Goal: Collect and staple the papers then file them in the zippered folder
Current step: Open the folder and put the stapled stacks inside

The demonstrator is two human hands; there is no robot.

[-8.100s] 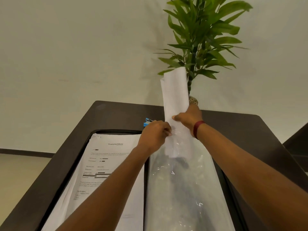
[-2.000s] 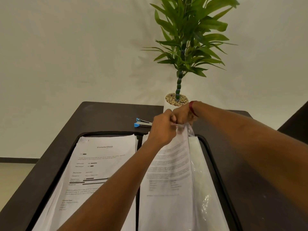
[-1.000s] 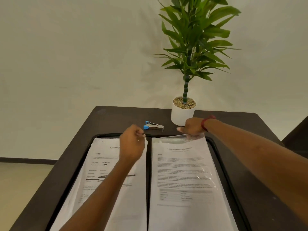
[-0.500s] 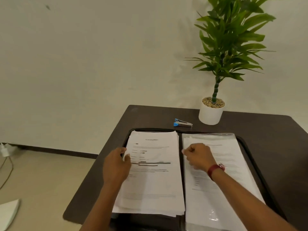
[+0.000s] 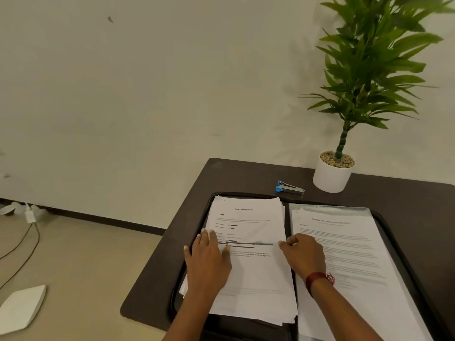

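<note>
"TransferMate" atop left paper stack (image 5: 248,262)

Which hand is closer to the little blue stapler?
Right. The right hand is at the paper stack's right edge, nearly in line with the stapler beyond it. The left hand lies on the stack's left side, farther away.

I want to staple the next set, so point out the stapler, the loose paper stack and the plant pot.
stapler (image 5: 292,189): head view, on its metal body.
loose paper stack (image 5: 256,274): head view, blank lower part of the top sheet.
plant pot (image 5: 330,181): head view, on its white side wall.
</note>
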